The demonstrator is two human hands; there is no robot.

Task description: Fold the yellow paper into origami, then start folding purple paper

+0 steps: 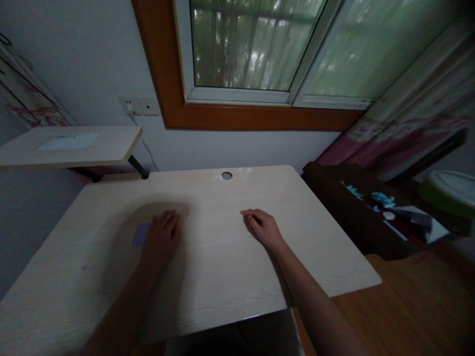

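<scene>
My left hand [162, 235] lies flat on the pale wooden desk [208, 277], fingers stretched out and together. Its left edge rests on a small purple square of paper [140, 234], which shows only in part. My right hand [262, 227] rests on the desk about a hand's width to the right, fingers loosely curled down with the tips touching the wood. Nothing shows in it.
A cable hole [226, 175] sits near the desk's far edge. A raised side shelf [70, 144] stands at the back left under a wall socket [138, 105]. A dark cabinet [356, 212] with small items is to the right, below a window [260, 49].
</scene>
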